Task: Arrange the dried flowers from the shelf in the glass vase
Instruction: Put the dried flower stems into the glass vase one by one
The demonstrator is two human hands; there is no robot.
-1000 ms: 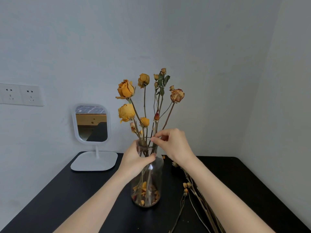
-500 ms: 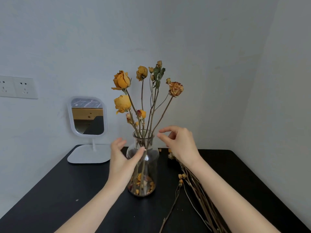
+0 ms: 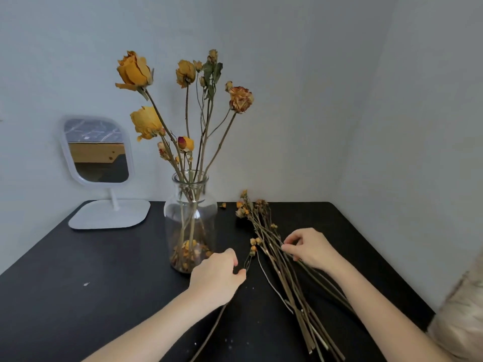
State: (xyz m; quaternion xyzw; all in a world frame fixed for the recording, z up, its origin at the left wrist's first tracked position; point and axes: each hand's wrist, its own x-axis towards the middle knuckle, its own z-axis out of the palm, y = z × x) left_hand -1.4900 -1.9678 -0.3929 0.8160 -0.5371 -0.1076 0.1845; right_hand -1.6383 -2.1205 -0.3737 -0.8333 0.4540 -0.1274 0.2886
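Clear glossy glass vase (image 3: 190,220), brittle dried flowers (image 3: 271,246), matt black tabletop (image 3: 78,283).

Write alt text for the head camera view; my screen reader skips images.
A person's two hands reach into loose dried stems lying on a black table, the left hand on one thin stem, the right hand pinching another. Left of them stands a glass vase of dried yellow roses, beside a white mirror.

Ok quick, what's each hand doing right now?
Left hand: pinching a thin loose stem on the table.
Right hand: fingers closed on a stem in the flower pile.
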